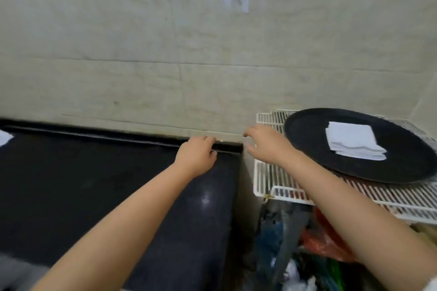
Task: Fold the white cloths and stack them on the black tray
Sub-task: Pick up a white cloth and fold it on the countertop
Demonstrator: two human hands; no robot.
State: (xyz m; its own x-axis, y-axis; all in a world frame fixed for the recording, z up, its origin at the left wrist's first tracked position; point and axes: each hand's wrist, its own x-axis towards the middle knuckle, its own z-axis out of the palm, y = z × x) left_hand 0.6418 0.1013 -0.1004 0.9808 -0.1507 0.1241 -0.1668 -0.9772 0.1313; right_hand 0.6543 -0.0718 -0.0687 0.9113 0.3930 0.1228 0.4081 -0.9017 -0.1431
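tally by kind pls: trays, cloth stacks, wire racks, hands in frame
Black tray: 1
Folded white cloth stack: 1
White wire rack: 1
Hands: 2, left hand and right hand, both holding nothing
Total: 5

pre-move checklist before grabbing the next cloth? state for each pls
1. Folded white cloths sit flat on the black tray: ok.
2. Tray rests fully on the white wire rack: ok.
3. Left hand holds nothing: ok.
4. Right hand holds nothing, fingers loosely curled: ok.
5. Next cloth located: a white scrap shows at the left edge of the black counter; whether it is a cloth: cannot tell.
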